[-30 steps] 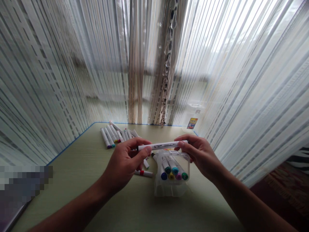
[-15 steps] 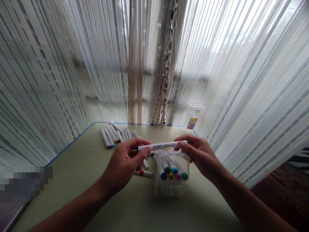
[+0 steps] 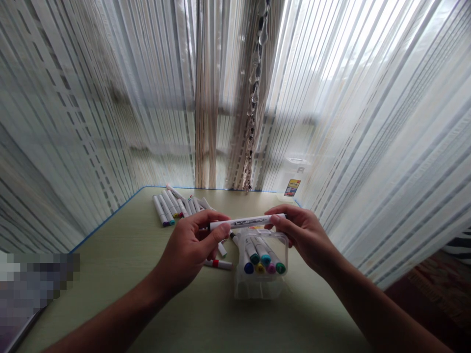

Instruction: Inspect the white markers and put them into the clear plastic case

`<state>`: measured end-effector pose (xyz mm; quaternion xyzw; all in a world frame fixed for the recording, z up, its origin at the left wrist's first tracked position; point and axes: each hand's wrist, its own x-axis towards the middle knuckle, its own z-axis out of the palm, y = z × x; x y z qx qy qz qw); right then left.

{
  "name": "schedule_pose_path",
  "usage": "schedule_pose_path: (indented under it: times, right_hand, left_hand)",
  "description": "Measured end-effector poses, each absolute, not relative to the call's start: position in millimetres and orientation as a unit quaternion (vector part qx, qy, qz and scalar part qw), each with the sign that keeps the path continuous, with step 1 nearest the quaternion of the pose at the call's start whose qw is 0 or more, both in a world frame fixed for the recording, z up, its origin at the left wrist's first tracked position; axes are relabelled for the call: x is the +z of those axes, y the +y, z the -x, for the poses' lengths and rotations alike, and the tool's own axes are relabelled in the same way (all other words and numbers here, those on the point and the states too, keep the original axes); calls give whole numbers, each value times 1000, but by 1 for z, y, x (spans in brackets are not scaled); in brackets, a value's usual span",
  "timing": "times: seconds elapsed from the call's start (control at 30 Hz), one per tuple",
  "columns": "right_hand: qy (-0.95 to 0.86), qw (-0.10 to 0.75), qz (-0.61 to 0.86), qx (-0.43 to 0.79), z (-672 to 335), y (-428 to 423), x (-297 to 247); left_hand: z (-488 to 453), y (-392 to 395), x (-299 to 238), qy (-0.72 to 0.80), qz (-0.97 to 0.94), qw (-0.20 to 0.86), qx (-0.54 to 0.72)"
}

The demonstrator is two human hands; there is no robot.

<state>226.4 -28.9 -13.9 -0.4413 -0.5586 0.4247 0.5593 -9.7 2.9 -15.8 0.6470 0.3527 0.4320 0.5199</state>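
A white marker (image 3: 250, 222) with dark printing on its barrel is held level across the middle of the view. My left hand (image 3: 193, 238) pinches its dark-tipped left end between thumb and fingers. At the other end, my right hand (image 3: 300, 230) grips it the same way. Just below the marker stands a clear plastic case (image 3: 259, 289), with several markers (image 3: 263, 252) lying in it, their blue, green, yellow, pink and turquoise ends facing me. A marker with a red band (image 3: 221, 264) lies on the table beside my left hand, partly hidden by it.
Several loose white markers (image 3: 167, 206) lie in a pile at the table's back left. A clear package piece with a yellow label (image 3: 292, 188) stands at the back right. Striped curtains (image 3: 162, 98) hang along the edges of the pale green table (image 3: 121, 260).
The marker has turned slightly about its long axis, so its printing shows differently. Both hands keep their places.
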Motion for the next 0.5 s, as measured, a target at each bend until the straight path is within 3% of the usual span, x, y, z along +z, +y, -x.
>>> schedule_pose_path:
  times: [0.5]
  right_hand:
    - [-560, 560, 439, 423, -226, -27, -15]
  left_hand:
    - [9, 3, -15, 354, -644, 520, 436]
